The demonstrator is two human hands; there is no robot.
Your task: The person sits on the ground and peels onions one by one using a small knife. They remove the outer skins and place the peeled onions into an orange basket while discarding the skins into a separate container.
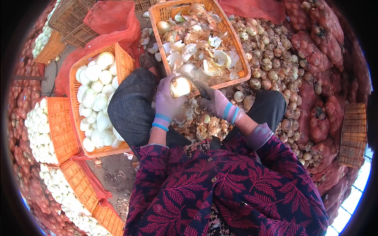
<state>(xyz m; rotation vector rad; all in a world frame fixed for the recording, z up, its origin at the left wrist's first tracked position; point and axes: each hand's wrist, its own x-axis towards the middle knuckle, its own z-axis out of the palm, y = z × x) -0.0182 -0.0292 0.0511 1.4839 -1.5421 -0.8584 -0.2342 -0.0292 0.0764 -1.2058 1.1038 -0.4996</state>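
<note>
My left hand (167, 96), in a light knit glove with a blue cuff band, grips a partly peeled onion (180, 86) above the near edge of an orange plastic crate (246, 77) full of onion skins. Close by on the right, my gloved right hand (213, 99), its fingers darkly stained, is closed around a knife (193, 81), whose blade reaches toward the onion. Most of the handle is hidden in the fingers. Left of my knee stands another orange crate (125, 60) filled with peeled white onions (97, 97).
Unpeeled onions (273, 63) lie heaped on the right, before stacked red mesh sacks (317, 118). More crates (62, 126) of peeled onions line the left. Loose skins (206, 129) cover the ground between my legs. A red mesh bag (127, 23) lies behind the left crate.
</note>
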